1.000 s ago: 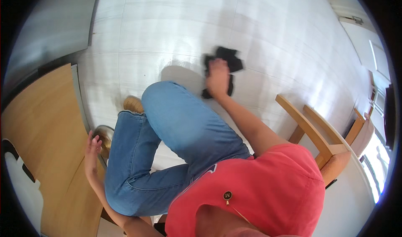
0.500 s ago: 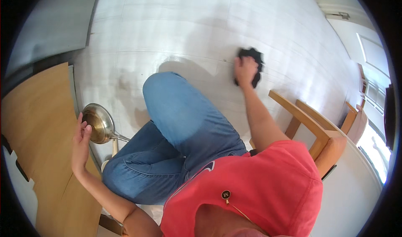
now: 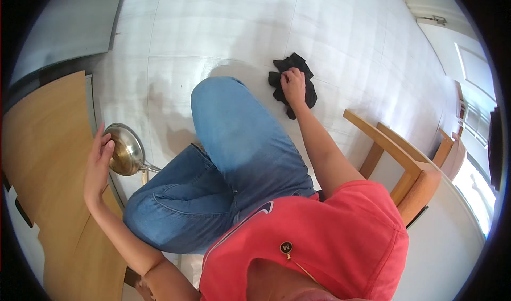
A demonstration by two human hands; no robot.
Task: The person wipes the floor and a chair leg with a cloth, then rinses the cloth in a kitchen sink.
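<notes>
Bunched on the pale floor, a black cloth (image 3: 308, 94) lies under my right hand (image 3: 294, 88), whose curled fingers grip it from above. My left hand (image 3: 99, 165) is raised at the edge of the wooden cabinet front (image 3: 48, 141), its fingers apart and holding nothing. Just beyond those fingers is a shiny metal pan (image 3: 128, 146), with its handle running toward my bent leg. Whether the left fingertips touch the cabinet or the pan cannot be made out.
My jeans-covered knee (image 3: 223, 104) juts between the pan and the cloth. A wooden chair (image 3: 394, 152) stands close on the right, near a white door (image 3: 468, 61). At the upper left is a grey appliance panel (image 3: 69, 29). Pale floor (image 3: 213, 19) stretches ahead.
My right hand has slid leftward across the floor with the black cloth, which is now spread in looser folds. My left hand has shifted slightly left; the pan stays put.
</notes>
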